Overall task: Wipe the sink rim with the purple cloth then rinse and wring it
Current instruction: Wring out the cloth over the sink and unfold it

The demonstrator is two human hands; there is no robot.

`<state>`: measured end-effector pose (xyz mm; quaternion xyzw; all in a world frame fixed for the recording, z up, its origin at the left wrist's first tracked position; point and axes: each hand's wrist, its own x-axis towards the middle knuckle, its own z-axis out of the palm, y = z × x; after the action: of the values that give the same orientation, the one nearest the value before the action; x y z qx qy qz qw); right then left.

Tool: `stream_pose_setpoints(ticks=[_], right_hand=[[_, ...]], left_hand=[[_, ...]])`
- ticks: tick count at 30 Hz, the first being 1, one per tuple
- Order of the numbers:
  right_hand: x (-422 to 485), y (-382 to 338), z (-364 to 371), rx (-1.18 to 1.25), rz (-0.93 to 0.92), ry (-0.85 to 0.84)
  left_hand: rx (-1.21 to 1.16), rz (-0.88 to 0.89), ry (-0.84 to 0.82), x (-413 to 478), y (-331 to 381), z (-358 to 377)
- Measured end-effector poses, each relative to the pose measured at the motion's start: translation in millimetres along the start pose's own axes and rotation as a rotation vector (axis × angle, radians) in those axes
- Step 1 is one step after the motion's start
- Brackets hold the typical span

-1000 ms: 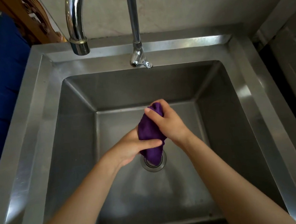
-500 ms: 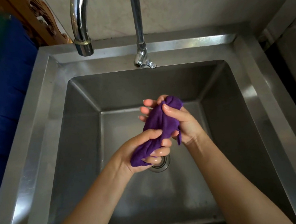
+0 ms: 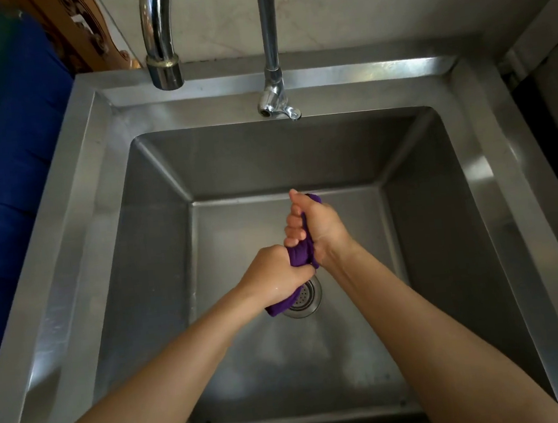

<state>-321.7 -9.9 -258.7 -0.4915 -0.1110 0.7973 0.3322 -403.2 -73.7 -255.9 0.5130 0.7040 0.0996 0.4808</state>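
Observation:
The purple cloth [image 3: 300,253] is twisted into a tight rope over the middle of the steel sink basin. My right hand [image 3: 317,225] is fisted around its upper end, and my left hand [image 3: 274,274] is fisted around its lower part. A short purple tail sticks out below my left hand, just above the drain [image 3: 306,297]. Most of the cloth is hidden inside my fists. The sink rim [image 3: 74,212] frames the basin on all sides.
A curved chrome spout [image 3: 163,65] hangs over the back left of the rim, and a thinner tap [image 3: 275,101] stands at the back middle; no water runs. A blue surface [image 3: 3,192] lies left of the sink. A wall rises behind.
My hands have closed tighter and drawn together, twisting the loosely bunched cloth into a narrow rope. My right hand has turned so its knuckles face left.

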Motion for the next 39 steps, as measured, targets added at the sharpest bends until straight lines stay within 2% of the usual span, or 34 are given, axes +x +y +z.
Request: stream_pose_setpoints(ticks=[7, 10, 12, 15, 18, 20, 22, 23, 26, 28, 30, 32, 35, 37, 39], right_hand=[[7, 2, 6, -0.059, -0.032, 0.212], [5, 2, 5, -0.088, 0.007, 0.211], [3, -4, 5, -0.190, -0.015, 0.164], [0, -19, -4, -0.528, -0.180, 0.010], [-15, -39, -28, -0.751, -0.360, -0.371], [-24, -45, -34, -1.018, -0.460, -0.562], [-24, -42, -31, -1.239, -0.623, -0.552], [-23, -40, -27, -1.274, -0.701, -0.532], [-21, -30, -15, -1.105, -0.815, -0.468], [-22, -26, -6, -0.986, -0.913, -0.360], [-21, -24, -3, -1.047, -1.075, -0.198], [-17, -24, -6, -1.254, -1.186, -0.059], [-8, -21, -17, -1.538, -1.226, 0.086], [-4, -15, -22, -1.630, -1.240, 0.140], [-4, -11, -22, -1.648, -1.112, 0.141]], left_hand=[[0.116, 0.087, 0.129, 9, -6, 8], [0.126, 0.079, 0.077, 12, -8, 5], [-0.013, 0.040, -0.033, 12, -6, 0], [-0.441, -0.057, -0.143, 10, -5, -15], [-0.671, -0.124, -0.336, 5, -11, -35], [-0.719, -0.062, -0.524, 5, -15, -46], [-0.781, 0.016, -0.727, 6, -16, -51], [-0.835, 0.033, -0.819, 6, -14, -52], [-1.020, 0.077, -1.036, 2, -11, -49], [-1.113, 0.112, -1.115, -1, -11, -45], [-1.175, 0.036, -1.067, -1, -11, -44], [-1.171, -0.099, -0.905, -3, -6, -46], [-1.064, -0.271, -0.618, -6, 3, -41], [-0.956, -0.343, -0.423, -7, 8, -32], [-0.766, -0.374, -0.161, -6, 11, -22]])
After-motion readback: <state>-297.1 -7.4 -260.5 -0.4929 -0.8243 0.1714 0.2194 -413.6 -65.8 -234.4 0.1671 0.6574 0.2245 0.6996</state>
